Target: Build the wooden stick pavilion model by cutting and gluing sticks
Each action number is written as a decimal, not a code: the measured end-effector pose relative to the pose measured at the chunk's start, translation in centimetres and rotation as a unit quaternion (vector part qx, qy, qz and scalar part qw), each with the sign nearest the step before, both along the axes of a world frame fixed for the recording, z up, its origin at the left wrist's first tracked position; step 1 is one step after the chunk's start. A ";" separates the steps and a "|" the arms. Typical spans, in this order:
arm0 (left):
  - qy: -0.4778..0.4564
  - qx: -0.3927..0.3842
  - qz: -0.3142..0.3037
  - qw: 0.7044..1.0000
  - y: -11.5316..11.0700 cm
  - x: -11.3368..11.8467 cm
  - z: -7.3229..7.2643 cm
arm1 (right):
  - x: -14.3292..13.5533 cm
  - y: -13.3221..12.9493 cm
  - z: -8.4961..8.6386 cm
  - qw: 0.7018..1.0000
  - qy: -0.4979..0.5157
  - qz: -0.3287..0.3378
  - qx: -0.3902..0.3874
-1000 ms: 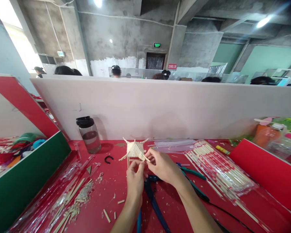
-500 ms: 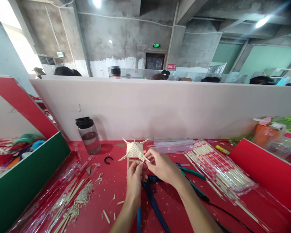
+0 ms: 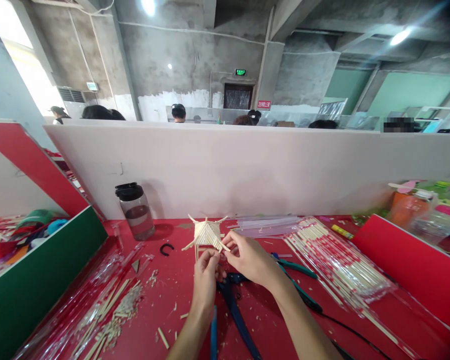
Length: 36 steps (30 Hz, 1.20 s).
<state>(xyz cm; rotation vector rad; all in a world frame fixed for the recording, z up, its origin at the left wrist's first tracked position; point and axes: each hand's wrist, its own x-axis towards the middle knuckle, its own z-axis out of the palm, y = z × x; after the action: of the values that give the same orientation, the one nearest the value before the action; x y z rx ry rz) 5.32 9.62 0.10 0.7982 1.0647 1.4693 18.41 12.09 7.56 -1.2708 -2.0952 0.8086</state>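
Observation:
A small pavilion-like model of pale wooden sticks (image 3: 207, 234) stands on the red table, its slatted roof sloping to corners with sticks jutting out. At the roof's near right corner, my right hand (image 3: 247, 256) pinches the stick end between thumb and fingers. Just below and left of it, my left hand (image 3: 206, 275) is closed with its fingertips against the roof's lower edge; its fingers hide what exactly they grip. Under my hands lies a dark blue-handled tool (image 3: 234, 310), partly covered. Teal-handled pliers (image 3: 298, 268) rest beside my right forearm.
Bundled wooden sticks in plastic (image 3: 341, 257) lie at right, near a glue stick (image 3: 342, 231). A water bottle (image 3: 135, 215) stands back left. Offcuts (image 3: 125, 305) litter the left side. A white partition (image 3: 210, 170), a green board (image 3: 48, 275) and a red board (image 3: 408, 260) bound the table.
The view has shifted slightly. Both hands keep nearly the same hold at the model's near right corner, with no clear movement of the model.

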 end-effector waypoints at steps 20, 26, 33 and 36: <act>0.020 -0.022 -0.011 1.000 0.1 -0.7 0.5 | 3.0 0.1 0.7 0.997 -0.072 0.011 -0.029; 0.023 -0.033 -0.038 0.998 0.4 -1.1 0.6 | 3.9 -0.8 0.7 0.939 -0.260 0.170 -0.147; 0.022 -0.021 -0.053 0.998 1.0 -1.3 0.4 | -0.2 -4.1 0.4 0.900 -0.260 0.330 -0.112; 0.026 -0.015 -0.062 0.998 1.1 -1.4 0.2 | -1.7 -6.1 -0.5 0.896 -0.296 0.323 -0.072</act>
<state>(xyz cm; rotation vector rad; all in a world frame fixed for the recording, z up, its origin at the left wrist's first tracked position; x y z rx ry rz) 3.94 10.70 0.29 0.8695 1.0552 1.3306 16.73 6.03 7.05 -0.9548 -3.0944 0.9340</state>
